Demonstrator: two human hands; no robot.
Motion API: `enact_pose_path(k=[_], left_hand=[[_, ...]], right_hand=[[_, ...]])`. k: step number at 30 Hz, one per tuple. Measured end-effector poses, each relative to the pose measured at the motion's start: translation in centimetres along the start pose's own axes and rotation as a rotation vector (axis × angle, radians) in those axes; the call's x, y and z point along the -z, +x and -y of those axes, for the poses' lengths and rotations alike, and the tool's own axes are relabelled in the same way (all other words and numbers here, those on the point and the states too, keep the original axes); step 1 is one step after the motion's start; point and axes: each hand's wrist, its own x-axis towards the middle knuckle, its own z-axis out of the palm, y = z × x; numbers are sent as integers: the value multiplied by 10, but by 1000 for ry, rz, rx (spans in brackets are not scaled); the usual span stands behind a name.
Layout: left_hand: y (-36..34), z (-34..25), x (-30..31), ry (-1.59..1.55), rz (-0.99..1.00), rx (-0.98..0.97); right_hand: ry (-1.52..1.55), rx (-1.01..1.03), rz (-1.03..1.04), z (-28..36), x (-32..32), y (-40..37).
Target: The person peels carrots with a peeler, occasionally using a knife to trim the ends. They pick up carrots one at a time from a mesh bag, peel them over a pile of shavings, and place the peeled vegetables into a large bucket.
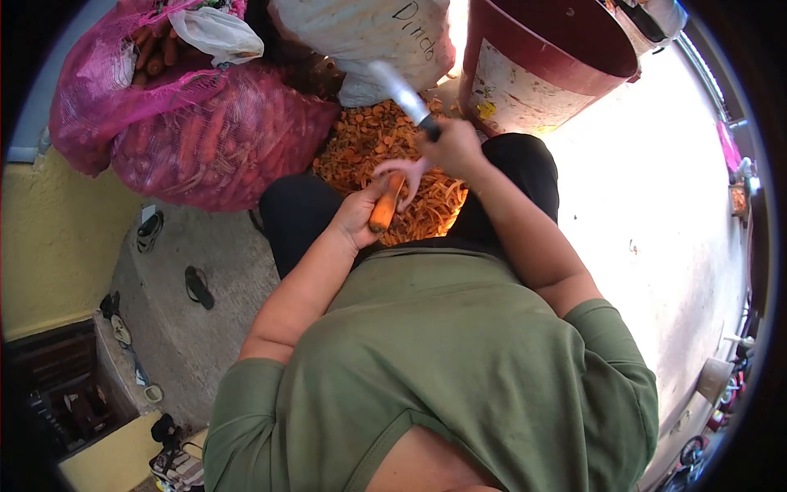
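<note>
Head view, clock positions read about the carrot with 12 o'clock at the upper edge: the carrot [382, 215] is located above the peelings [358, 146], between the operator's knees, inclined with its near end toward 7 o'clock. The left hand [356, 216] is positioned at 9 o'clock to the carrot, its fingers wrapped around the carrot body. The right hand [455, 149] is positioned between 1 and 2 o'clock, its fingers curled around the black handle of a knife [406, 96]; the blurred blade points toward 11 o'clock. A pink peeler [416, 170] extends below the right hand, its forked head beside the upper part of the carrot. The finger grip on the peeler is hidden, and contact between peeler and carrot cannot be determined. The peelings and cut pieces are heaped from 12 to 5 o'clock. A pink mesh bag [221, 131] containing carrots stands at 10 o'clock, a white sack [348, 37] with black lettering at 12 o'clock, and a dark red bin [525, 94] between 1 and 2 o'clock.
</note>
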Motion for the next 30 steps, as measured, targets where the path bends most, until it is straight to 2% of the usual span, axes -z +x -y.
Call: enact_pose_path(k=[3,6,8,10,13,14,16,18,20,22,24,25,28,29,30], left_hand=[[-2,0,-19,-92,-176,-36],[2,4,-7,101,-175,-6],[5,6,2,51,-117,9],[3,5,0,62,-107,9],[4,3,2,20,-119,61],[4,3,-1,80,-130,52],[0,1,-8,202,-153,37],[0,0,-3,144,-112,46],[1,-1,4,125,-98,47],[1,-1,8,145,-108,46],[2,-1,7,221,-183,49],[3,-2,7,258,-222,48],[-3,-4,3,311,-190,3],[-4,-4,3,320,-210,3],[-4,-3,2,327,-231,4]], right_hand=[[-179,249,118,8,-20,-8],[-145,-29,25,-1,-2,9],[-395,-78,-187,-31,6,30],[-234,-126,-154,-27,11,26],[-2,40,21,-7,-5,6],[-101,142,75,-2,-8,1],[-140,29,26,-12,-14,13],[-196,-108,-4,-25,-1,28],[-234,-79,-179,-37,8,33],[-95,-178,-34,-37,5,36],[-117,-91,62,-32,-8,30],[-261,-31,74,-20,-4,23],[-283,-213,-23,-46,0,45],[-222,-208,-76,-57,-1,50],[-171,-195,-29,-51,-2,48]])
